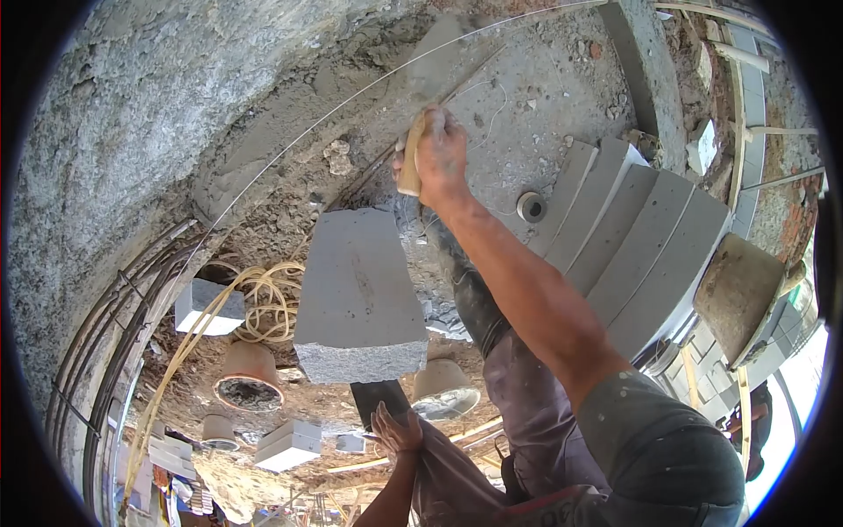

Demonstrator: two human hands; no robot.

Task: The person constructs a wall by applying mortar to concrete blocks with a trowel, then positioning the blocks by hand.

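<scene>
My right hand [442, 162] is closed round the wooden handle [410, 167] of a trowel, its grey blade [436, 57] over a bed of wet mortar [351, 83] along the rough wall. The blade's edges blend into the mortar. Low in the view, my left hand [398, 430] lies on my trouser leg with fingers stretched out, holding nothing. Just beyond its fingertips is a dark flat shape [379, 400], perhaps my boot. A large grey block [360, 281] stands between the two hands, apart from both. A taut white string [329, 114] runs across above the mortar.
Several grey blocks [628, 241] are stacked at right, near a small round spool [531, 207]. Steel bars [97, 342] and a coiled pale hose [268, 303] are at left. Buckets [248, 376] stand below; another bucket [738, 290] is far right.
</scene>
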